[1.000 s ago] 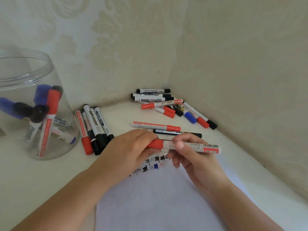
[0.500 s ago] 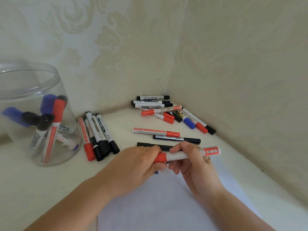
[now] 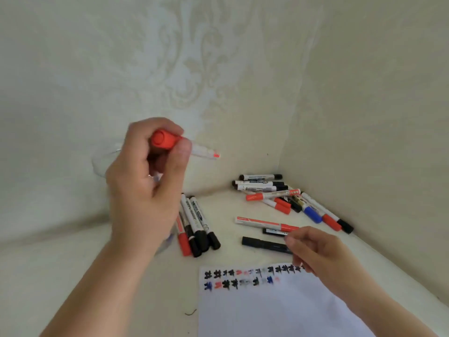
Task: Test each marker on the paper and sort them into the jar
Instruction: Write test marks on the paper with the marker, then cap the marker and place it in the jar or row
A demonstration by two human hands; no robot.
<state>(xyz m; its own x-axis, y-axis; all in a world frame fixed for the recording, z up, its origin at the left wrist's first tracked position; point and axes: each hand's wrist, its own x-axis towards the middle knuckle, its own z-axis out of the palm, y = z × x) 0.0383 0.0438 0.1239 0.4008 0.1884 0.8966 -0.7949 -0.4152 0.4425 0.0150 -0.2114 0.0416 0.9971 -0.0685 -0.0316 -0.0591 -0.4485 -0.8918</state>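
My left hand is raised and shut on a red-capped marker, whose white barrel points right, above the clear jar. My hand and arm hide most of the jar; only part of its rim shows. My right hand is low over the table with its fingers loosely apart at the right end of a black marker that lies flat. The white paper lies in front, with two rows of black, red and blue test marks along its top edge.
Several markers lie side by side just right of the jar. A red marker lies alone behind the black one. A pile of markers fills the corner where two walls meet.
My right hand has let go of the red marker and dropped to the black marker. My left hand has lifted the red marker up and left over the jar. The paper's marks are uncovered.
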